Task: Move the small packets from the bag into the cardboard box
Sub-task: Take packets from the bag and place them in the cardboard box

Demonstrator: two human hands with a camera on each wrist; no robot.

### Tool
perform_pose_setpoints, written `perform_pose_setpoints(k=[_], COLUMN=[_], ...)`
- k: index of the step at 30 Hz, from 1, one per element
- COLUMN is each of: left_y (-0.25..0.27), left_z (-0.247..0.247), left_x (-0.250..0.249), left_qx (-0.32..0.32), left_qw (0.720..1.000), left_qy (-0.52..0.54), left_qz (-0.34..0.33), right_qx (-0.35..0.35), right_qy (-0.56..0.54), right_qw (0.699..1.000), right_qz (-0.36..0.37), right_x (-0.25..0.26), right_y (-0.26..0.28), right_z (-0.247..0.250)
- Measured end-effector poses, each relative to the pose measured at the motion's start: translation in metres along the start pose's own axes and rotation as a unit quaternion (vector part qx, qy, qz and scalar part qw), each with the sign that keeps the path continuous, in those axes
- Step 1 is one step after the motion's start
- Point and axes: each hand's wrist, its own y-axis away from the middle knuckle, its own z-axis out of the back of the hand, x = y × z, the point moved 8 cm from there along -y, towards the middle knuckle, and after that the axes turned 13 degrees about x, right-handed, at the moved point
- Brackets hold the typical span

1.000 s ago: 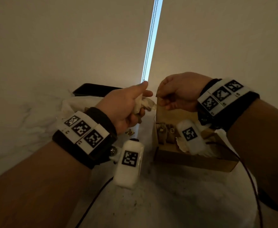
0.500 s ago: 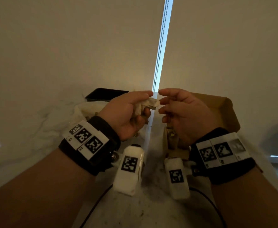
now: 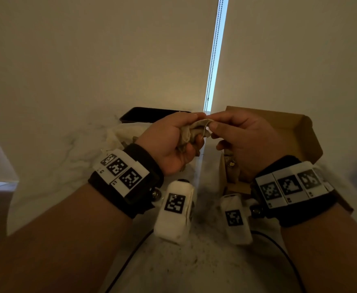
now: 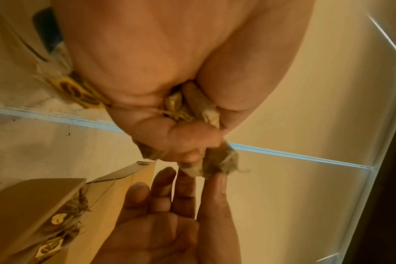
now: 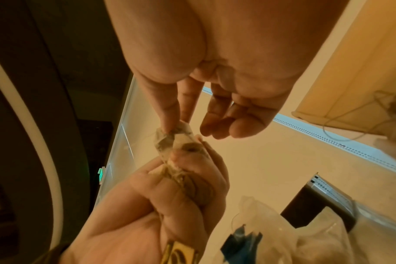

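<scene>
A person's left hand (image 3: pixel 169 142) clutches a bunch of small packets (image 3: pixel 191 132) as the right hand (image 3: pixel 243 136) pinches one by its tip, the cardboard box (image 3: pixel 298 132) lying at four o'clock, nearer the right hand.

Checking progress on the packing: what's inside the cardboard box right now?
Several small packets stand inside the cardboard box; the right hand covers the rest.

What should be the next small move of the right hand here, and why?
Probably draw one packet free: the right hand pinches its corner while the left hand grips the bunch. Then lower it into the open cardboard box, where other packets already stand.
</scene>
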Motion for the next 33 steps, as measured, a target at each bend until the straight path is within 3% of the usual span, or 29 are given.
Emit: perform_pose_setpoints(k=[5,9,17,24,28,33], left_y=[-0.002,-0.004,-0.005,-0.006,-0.006,-0.006], left_z=[0.0,0.002,0.012,0.003,0.007,0.013], left_x=[0.007,0.01,0.01,0.006,0.006,0.004], left_qx=[-0.006,-0.021,-0.057,0.003,-0.019,-0.037], left_qw=[1.0,0.999,0.998,0.995,0.994,0.996], left_qy=[-0.004,-0.015,-0.001,-0.1,-0.11,-0.081], left_qz=[0.024,0.033,0.017,-0.001,0.003,0.018], right_qx=[0.011,-0.04,-0.104,-0.15,-0.137,-0.12], right_qy=[-0.004,-0.03,-0.234,-0.227,-0.277,-0.218], right_qw=[1.0,0.999,0.966,0.961,0.95,0.968], right_qz=[0.004,-0.014,-0.026,-0.044,-0.043,0.001], right_x=[-0.002,-0.012,-0.018,-0.023,-0.019,-0.011], right_y=[-0.001,-0.002,-0.002,0.002,0.003,0.003], right_z=[-0.002,0.007,0.013,0.02,0.017,0.018])
